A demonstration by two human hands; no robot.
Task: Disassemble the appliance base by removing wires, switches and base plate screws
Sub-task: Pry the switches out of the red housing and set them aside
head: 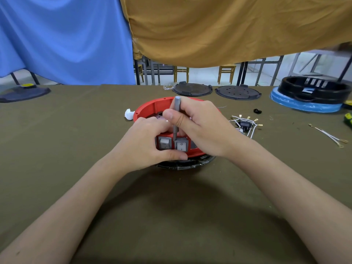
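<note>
A round red appliance base [152, 107] lies open side up in the middle of the table, on a black ring. Two grey rocker switches [172, 144] sit side by side in its near wall. My left hand [144, 143] grips the near wall of the base, thumb under the switches and fingers over the rim. My right hand [198, 126] holds a thin grey screwdriver [176, 115] upright, its tip down at the top edge between the two switches.
A bundle of white wires with brass terminals [245, 123] lies right of the base, two more loose wires [331, 137] farther right. Two dark round plates [192, 89] lie at the back. A black ring on blue-wrapped base [308, 94] stands far right. White scrap [129, 114] lies left.
</note>
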